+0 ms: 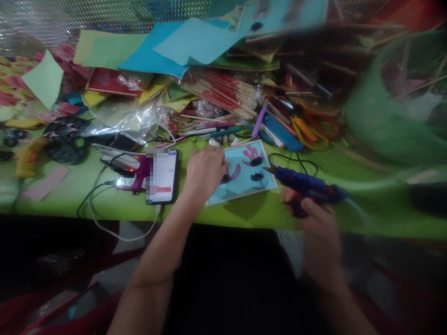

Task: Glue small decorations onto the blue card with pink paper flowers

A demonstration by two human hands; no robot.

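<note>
My right hand (pixel 319 223) is wrapped round a blue hot glue gun (pixel 307 184). Its nozzle points left, close to the right part of a light blue card (pixel 244 188). Dark oval spots and purple petal-like cut-outs (pixel 252 153) sit on this card, which lies flat on the green table cover. Over the card's left end is my left hand (pixel 206 170), with its fingers curled downward. The fingertips, and whatever they may pinch, are hidden from me.
A phone (pixel 171 179) with a cable lies left of the card, beside a purple device (pixel 138 179). Behind are wooden sticks (pixel 223 93), pens, orange-handled scissors (pixel 309 132) and coloured sheets (pixel 195 42). A green translucent bag or container (pixel 373 102) stands at right. A glue stick trails from the gun.
</note>
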